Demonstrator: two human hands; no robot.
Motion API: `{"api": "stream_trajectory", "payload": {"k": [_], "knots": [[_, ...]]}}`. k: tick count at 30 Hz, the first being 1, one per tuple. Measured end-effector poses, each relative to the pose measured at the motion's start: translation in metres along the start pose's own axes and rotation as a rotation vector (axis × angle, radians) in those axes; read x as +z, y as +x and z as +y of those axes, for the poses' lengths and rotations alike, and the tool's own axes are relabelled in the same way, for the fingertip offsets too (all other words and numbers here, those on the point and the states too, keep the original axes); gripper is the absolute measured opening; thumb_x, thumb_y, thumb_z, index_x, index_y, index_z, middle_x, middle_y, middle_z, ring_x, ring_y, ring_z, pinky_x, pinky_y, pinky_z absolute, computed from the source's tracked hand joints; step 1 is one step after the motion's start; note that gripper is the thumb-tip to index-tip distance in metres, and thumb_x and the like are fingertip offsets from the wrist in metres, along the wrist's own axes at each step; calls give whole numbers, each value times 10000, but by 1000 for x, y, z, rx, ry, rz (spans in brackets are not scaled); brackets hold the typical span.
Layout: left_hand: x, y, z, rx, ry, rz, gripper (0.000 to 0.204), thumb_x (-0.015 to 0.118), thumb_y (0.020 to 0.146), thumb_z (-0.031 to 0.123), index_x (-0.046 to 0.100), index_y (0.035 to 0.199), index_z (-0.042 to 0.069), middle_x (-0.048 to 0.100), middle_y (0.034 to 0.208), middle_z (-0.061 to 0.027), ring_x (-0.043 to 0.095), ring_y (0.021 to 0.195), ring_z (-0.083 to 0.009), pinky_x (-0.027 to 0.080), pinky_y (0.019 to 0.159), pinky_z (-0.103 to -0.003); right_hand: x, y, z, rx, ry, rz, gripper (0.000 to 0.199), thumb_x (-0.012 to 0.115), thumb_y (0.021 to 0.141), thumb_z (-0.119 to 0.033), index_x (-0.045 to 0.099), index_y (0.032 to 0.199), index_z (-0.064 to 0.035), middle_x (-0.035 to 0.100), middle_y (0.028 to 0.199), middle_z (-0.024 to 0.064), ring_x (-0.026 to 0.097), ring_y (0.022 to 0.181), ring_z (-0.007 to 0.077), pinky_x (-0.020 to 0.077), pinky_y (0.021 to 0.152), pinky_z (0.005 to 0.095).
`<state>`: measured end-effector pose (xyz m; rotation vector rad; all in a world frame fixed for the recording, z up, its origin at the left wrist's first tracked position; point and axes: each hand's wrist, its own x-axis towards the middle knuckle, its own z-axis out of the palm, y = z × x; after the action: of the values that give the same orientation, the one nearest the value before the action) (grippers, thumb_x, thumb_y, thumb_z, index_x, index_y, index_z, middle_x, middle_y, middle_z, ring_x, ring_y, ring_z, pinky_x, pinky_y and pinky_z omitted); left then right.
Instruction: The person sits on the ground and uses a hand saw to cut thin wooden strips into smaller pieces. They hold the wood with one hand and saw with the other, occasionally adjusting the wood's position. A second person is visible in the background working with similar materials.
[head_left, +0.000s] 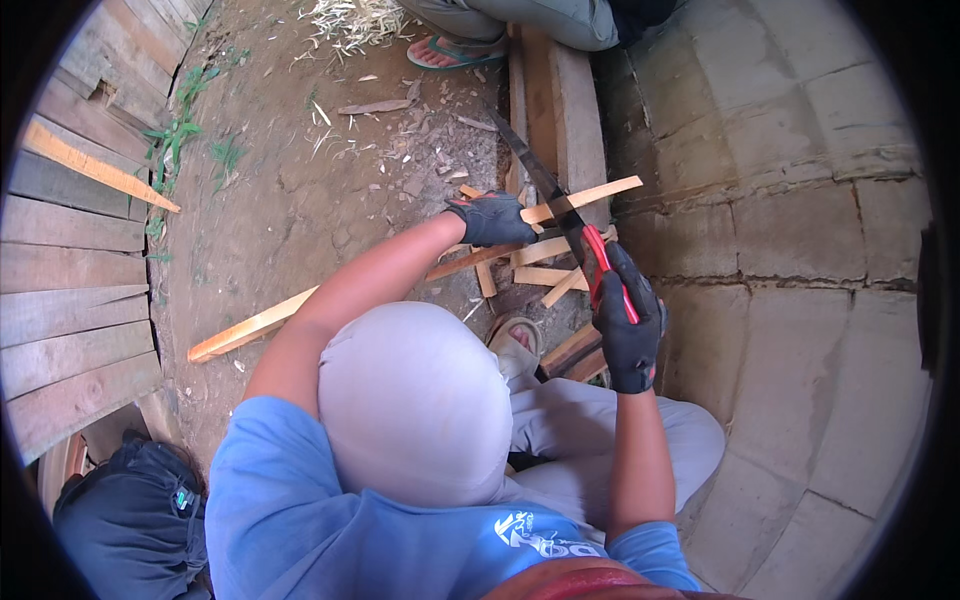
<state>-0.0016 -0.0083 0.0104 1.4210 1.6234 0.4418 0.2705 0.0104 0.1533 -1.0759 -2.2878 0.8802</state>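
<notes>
My left hand (492, 219), in a black glove, is closed around a light wooden strip (610, 189) and pins it at a slant. A handsaw's dark blade (535, 165) lies across this strip just right of my left hand. My right hand (630, 320), also gloved in black, grips the saw by its red handle (598, 262). Beneath the strip several cut wood pieces (540, 276) lie crossed over each other. A long wooden strip (250, 328) slants under my left forearm; whether it joins the held one is hidden.
My grey-trousered knee (415, 400) rises between my arms. A concrete block wall (790, 230) stands close on the right, a plank wall (75, 300) at left. Another person's sandalled foot (455, 52) is beyond the saw tip, near wood shavings (355, 22). A dark bag (130, 525) sits lower left.
</notes>
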Motion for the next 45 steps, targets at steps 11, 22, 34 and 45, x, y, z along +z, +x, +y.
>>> {"api": "stream_trajectory", "payload": {"k": [11,22,34,45], "knots": [[62,-7,18,-4,320,610,361,718,877,394,721,959,42,758,915,-237,770,829,-392,607,734,-518,-6,-5,-12,-72,-83,-45,352,647,1048,-178,721,1380,-88,766,1260,198,762,1133,334,590,938,405],[53,0,11,-33,256,478,374,676,867,367,759,972,18,762,924,-253,767,838,-406,616,764,-517,-12,-8,-16,-57,-131,-153,369,644,1055,-182,703,1407,-88,757,1274,207,748,1169,345,577,971,423],[48,2,9,-31,187,437,363,655,872,359,777,974,33,769,940,-251,767,872,-426,608,781,-532,-22,-7,-1,238,74,-161,384,643,1063,-226,699,1423,-107,773,1215,213,789,1003,320,594,835,404],[61,4,6,26,222,520,344,650,896,362,749,965,40,762,903,-237,759,818,-418,601,737,-533,-86,-54,-4,78,-178,-72,381,639,1030,-177,722,1372,-32,783,1214,182,769,1009,267,588,884,398]]}}
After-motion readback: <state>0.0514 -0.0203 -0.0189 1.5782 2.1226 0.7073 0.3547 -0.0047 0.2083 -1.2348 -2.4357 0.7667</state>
